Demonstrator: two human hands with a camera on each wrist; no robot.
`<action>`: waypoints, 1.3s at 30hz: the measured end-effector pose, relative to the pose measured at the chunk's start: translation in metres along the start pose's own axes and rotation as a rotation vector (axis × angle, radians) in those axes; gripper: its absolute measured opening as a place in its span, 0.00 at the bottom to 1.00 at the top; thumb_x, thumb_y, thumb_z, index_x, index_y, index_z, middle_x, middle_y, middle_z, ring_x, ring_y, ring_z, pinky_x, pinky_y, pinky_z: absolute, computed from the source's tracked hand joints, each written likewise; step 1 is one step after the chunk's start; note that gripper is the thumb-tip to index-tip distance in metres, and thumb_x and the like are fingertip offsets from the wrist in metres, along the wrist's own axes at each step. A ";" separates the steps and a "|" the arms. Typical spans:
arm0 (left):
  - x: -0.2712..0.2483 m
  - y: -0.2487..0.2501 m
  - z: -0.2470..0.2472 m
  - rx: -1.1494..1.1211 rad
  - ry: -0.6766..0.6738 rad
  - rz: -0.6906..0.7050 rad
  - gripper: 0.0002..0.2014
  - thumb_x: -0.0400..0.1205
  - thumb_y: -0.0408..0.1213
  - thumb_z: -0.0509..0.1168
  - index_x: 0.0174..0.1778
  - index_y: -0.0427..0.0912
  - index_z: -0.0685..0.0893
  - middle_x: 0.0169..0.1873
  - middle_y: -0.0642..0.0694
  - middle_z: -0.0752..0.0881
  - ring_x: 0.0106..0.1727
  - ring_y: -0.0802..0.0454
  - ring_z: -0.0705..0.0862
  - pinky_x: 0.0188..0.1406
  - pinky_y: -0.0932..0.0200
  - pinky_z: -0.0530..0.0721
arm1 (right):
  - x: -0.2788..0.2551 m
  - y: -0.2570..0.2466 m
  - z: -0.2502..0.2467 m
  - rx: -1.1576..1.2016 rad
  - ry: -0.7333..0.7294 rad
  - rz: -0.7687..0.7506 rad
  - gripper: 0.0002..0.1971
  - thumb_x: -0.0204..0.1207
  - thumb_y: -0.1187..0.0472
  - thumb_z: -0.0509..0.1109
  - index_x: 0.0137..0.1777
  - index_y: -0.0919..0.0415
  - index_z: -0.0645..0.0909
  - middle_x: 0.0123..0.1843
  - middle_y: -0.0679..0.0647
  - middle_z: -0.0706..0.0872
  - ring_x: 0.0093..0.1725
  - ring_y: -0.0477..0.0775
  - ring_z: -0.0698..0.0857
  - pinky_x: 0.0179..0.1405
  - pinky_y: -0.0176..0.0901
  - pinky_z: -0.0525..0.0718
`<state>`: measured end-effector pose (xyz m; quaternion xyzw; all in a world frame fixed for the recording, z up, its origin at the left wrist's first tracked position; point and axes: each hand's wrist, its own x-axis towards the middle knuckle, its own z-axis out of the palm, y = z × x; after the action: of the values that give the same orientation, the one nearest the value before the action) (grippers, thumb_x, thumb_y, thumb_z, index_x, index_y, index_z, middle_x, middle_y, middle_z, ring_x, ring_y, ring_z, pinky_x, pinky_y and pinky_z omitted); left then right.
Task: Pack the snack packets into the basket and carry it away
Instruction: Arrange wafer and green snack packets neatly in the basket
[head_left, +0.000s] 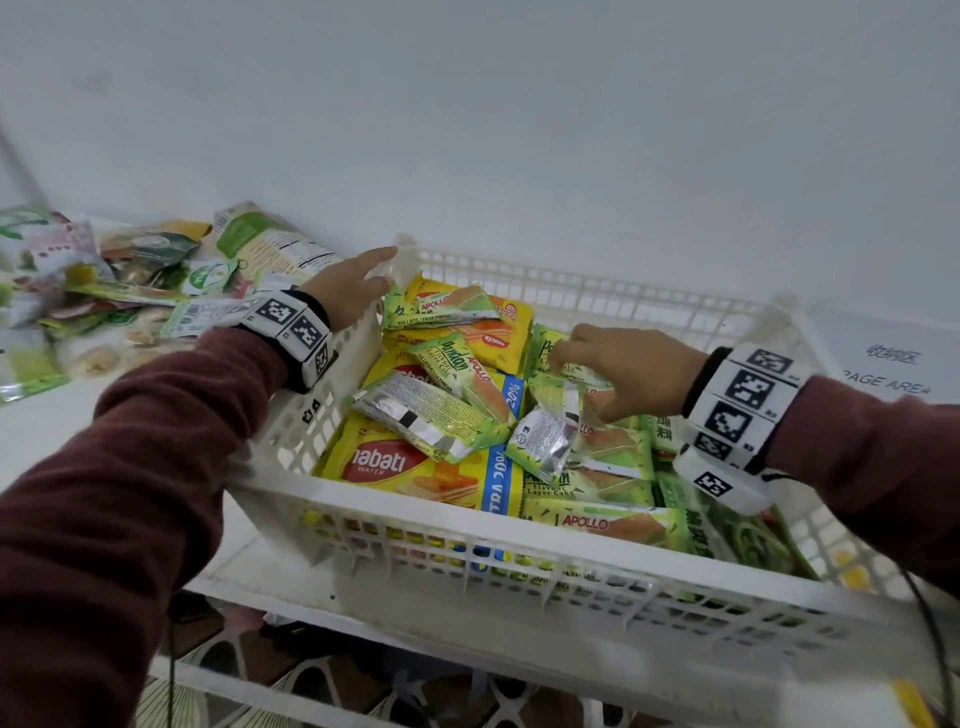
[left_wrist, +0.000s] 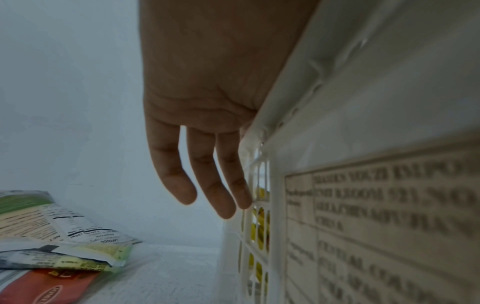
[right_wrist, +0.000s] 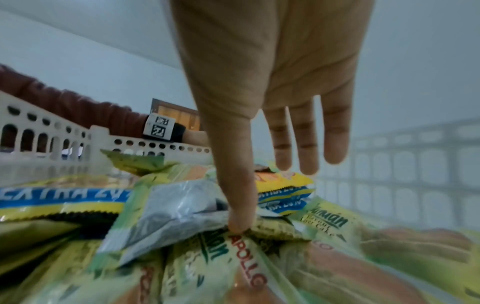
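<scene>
Small green cake packet (head_left: 543, 434), silver back up, lying centre-right of the head view on the heap inside the white basket (head_left: 483, 530), long axis slanting from upper right down to lower left. Right hand (head_left: 631, 376) directly over its upper end, thumb tip pressing the crimped edge, remaining fingers straight: grip wide, holding nothing. Left hand (head_left: 353, 291) at upper centre-left, fingers straight along the basket's left wall, grip likewise wide. More packets (head_left: 104, 291) unpacked on the bench, upper left, nearer the left hand, so probably next.
</scene>
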<state>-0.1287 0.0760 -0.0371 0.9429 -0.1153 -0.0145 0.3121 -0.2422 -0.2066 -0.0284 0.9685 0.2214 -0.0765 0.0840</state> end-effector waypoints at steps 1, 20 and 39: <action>0.000 0.000 0.000 0.000 -0.001 0.002 0.24 0.86 0.41 0.53 0.80 0.52 0.60 0.76 0.39 0.69 0.54 0.45 0.79 0.42 0.66 0.74 | 0.003 -0.004 0.002 -0.029 -0.009 -0.063 0.29 0.67 0.60 0.75 0.67 0.49 0.69 0.60 0.49 0.72 0.54 0.52 0.76 0.45 0.47 0.81; 0.004 -0.004 0.002 -0.027 0.003 0.013 0.24 0.86 0.40 0.53 0.80 0.50 0.61 0.76 0.39 0.68 0.65 0.45 0.75 0.60 0.55 0.73 | 0.028 0.038 -0.001 1.176 0.356 0.415 0.15 0.76 0.71 0.67 0.60 0.59 0.72 0.54 0.63 0.81 0.52 0.59 0.81 0.51 0.51 0.80; -0.001 -0.003 0.001 -0.030 -0.012 -0.012 0.24 0.86 0.41 0.53 0.80 0.51 0.60 0.78 0.41 0.65 0.76 0.42 0.67 0.72 0.52 0.65 | 0.015 0.041 0.004 0.205 0.179 0.139 0.19 0.75 0.62 0.70 0.66 0.55 0.79 0.67 0.55 0.76 0.64 0.56 0.76 0.65 0.48 0.74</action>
<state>-0.1290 0.0775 -0.0393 0.9387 -0.1114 -0.0239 0.3255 -0.2112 -0.2371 -0.0297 0.9880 0.1513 -0.0062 -0.0301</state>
